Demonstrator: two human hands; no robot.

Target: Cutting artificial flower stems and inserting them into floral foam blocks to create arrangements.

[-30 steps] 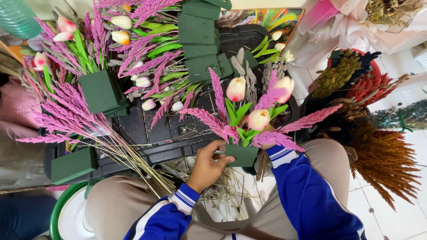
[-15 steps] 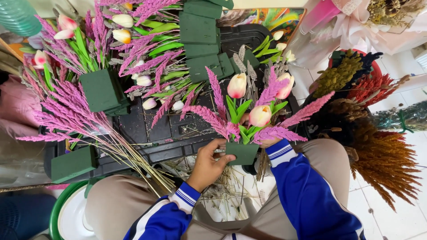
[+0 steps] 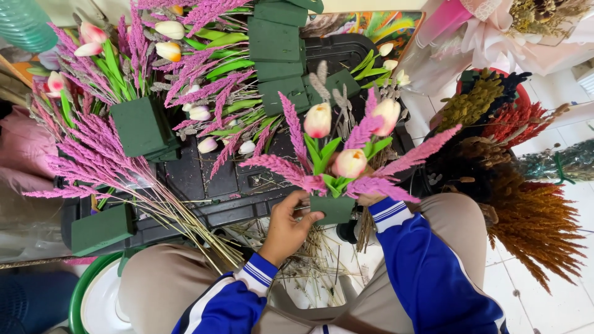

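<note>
A small green foam block carries three pink-and-cream tulips and pink feathery plumes. It sits in front of me above my lap. My left hand grips the block's left side, thumb on its front face. My right hand is mostly hidden behind the block and plumes; it holds the right side, blue sleeve with white stripes showing.
A black plastic crate lies beyond the block, holding other foam blocks with tulips and pink plumes. Spare green blocks are stacked at the back. Loose pink plume stems lie left. Dried orange and red bunches stand right.
The arrangement has tilted slightly, its plumes spreading to the right. Both hands stay on the block.
</note>
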